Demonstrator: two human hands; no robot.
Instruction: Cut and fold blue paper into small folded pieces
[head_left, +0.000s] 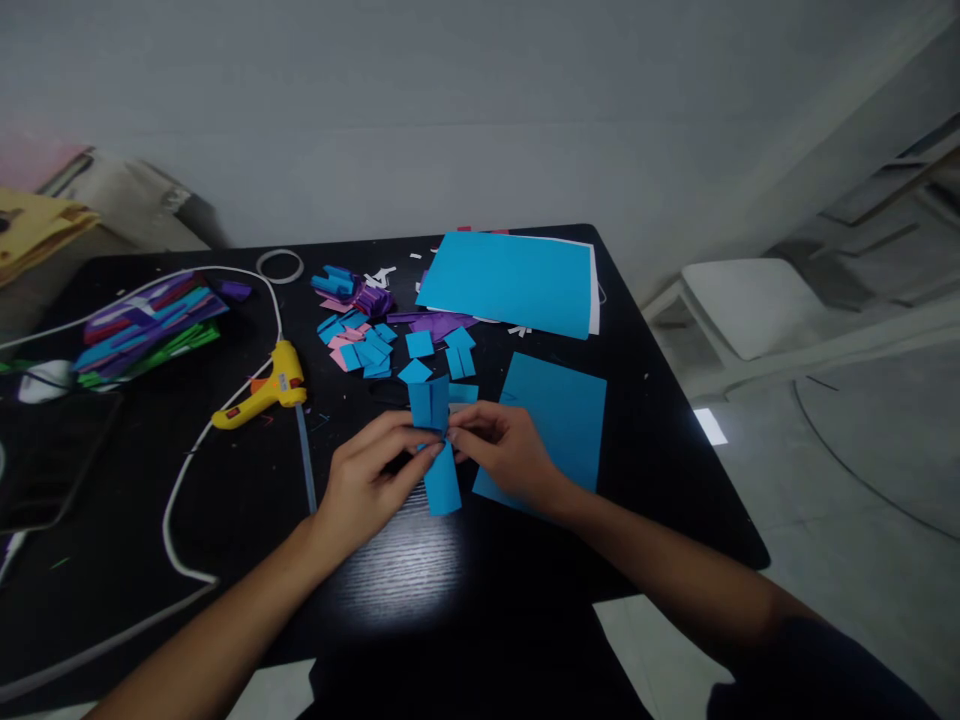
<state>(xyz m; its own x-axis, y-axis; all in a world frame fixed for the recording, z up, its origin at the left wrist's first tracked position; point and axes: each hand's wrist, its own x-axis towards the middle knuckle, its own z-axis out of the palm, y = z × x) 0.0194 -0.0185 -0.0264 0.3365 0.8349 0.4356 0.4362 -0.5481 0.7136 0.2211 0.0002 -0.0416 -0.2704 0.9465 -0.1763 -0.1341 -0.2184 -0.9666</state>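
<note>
Between my two hands is a narrow strip of blue paper (pixel 442 484), pinched near its middle, with its upper part folded and its lower end hanging over the table. My left hand (pixel 375 465) grips it from the left, thumb and fingers closed on it. From the right, my right hand (pixel 506 445) pinches the same strip at the fold. Just beyond the strip lie small blue paper squares (pixel 420 344). Under my right hand rests a blue sheet (pixel 566 410). Dark scissors, partly hidden, seem to lie behind my left hand.
A yellow glue gun (pixel 262 390) with a glue stick and a white cord (pixel 169 520) lies at the left. Beyond it are bundled coloured strips (pixel 150 320). Blue and pink pieces (pixel 360 345), purple paper and a large blue sheet (pixel 510 280) are at the back. A white stool (pixel 750 300) stands right.
</note>
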